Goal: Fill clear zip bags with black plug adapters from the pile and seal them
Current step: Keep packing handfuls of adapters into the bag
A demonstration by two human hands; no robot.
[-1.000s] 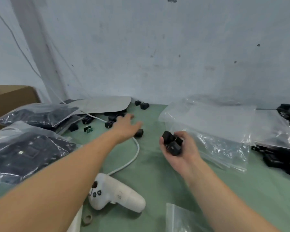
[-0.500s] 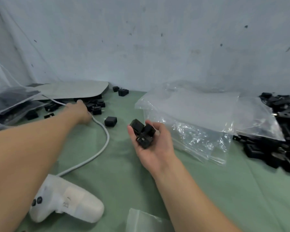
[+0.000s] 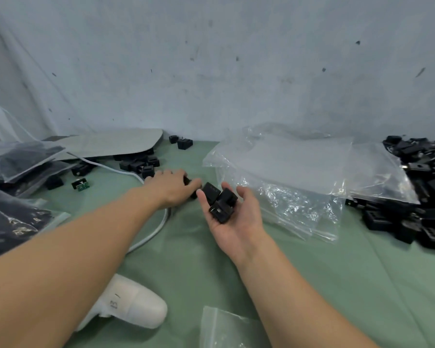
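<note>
Adapters are being gathered: three black plug adapters (image 3: 220, 203) are cradled in the curled right hand (image 3: 236, 222), a loose adapter (image 3: 187, 181) on the counter (image 3: 186, 259) is pinched by the left hand (image 3: 172, 188), and a clear zip bag (image 3: 226, 327) is judged needed next.

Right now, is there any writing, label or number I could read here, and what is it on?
"13" (or "B"), handwritten sideways on the white controller; I am not sure.
Pale print on the filled bag: too blurred to read.
Mark on the adapters in the right hand: too small to read.
</note>
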